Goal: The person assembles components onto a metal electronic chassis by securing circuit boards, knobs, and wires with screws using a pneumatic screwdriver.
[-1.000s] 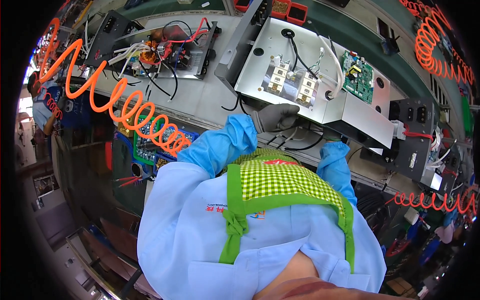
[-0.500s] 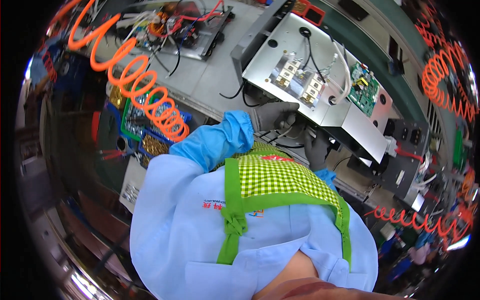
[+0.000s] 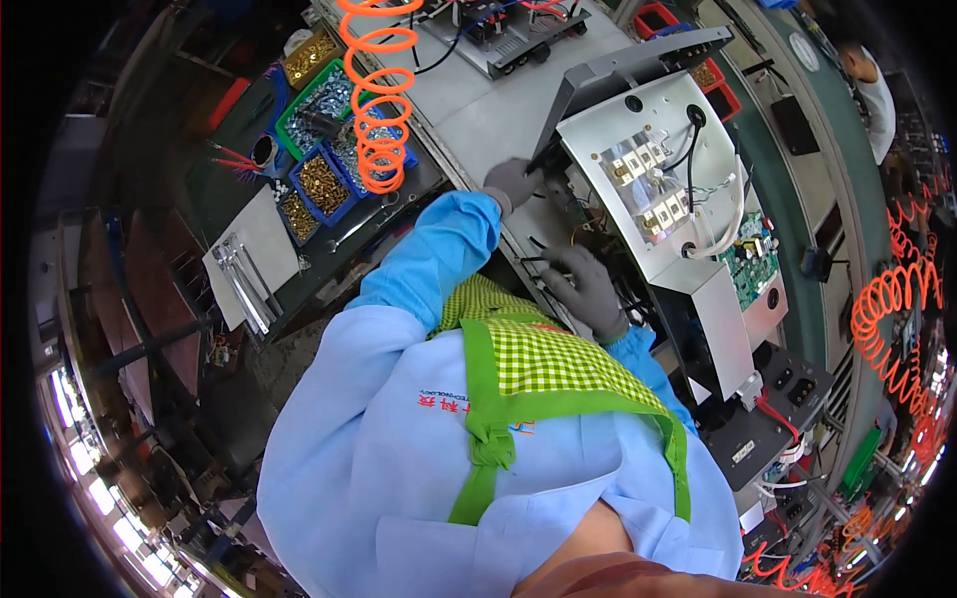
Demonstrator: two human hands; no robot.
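We have the metal case before us on the worktop. Our left hand (gloved in grey, like the other) is at the dark panel's lower corner; our right hand, fingers half-curled, is beside a black wire. We cannot tell whether either grips.

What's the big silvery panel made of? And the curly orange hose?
The silvery panel looks like sheet metal, probably bare: it's flat and smooth, with a soft sheen. The coiled orange hose is likely plastic, smooth and evenly coloured in neat loops, though I can't tell which plastic.
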